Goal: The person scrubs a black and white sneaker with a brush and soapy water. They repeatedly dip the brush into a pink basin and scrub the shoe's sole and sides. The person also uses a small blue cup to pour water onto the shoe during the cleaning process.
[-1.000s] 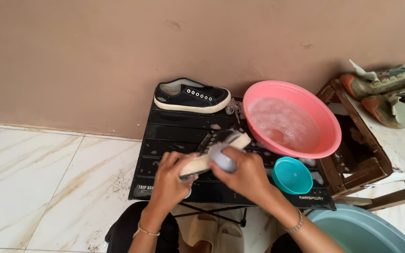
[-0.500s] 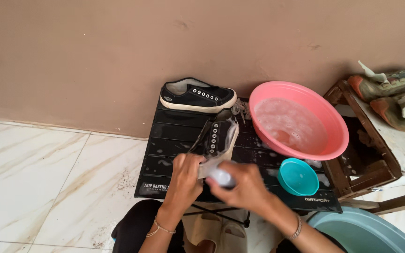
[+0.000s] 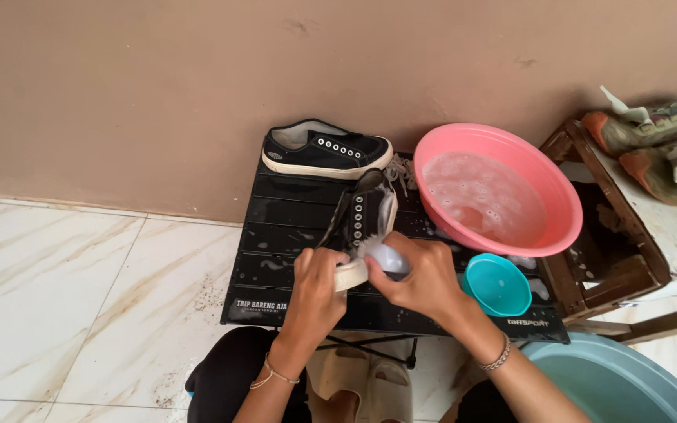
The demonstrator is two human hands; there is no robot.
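- Left hand (image 3: pixel 316 291) clamped around black sneaker (image 3: pixel 358 231) at its toe, right hand (image 3: pixel 423 274) closed on pale brush (image 3: pixel 385 257), both over black table (image 3: pixel 291 266).
- Risk: wet sole slipping from grip, elbow knocking teal cup (image 3: pixel 497 283) or pink basin (image 3: pixel 498 188) at right.

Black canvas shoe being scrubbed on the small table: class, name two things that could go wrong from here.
1. The pink plastic basin of soapy water overhangs the black slatted table; a knock might tip it.
2. The left hand grips only the black canvas shoe by its wet toe, so the right hand brushing could make it slip.
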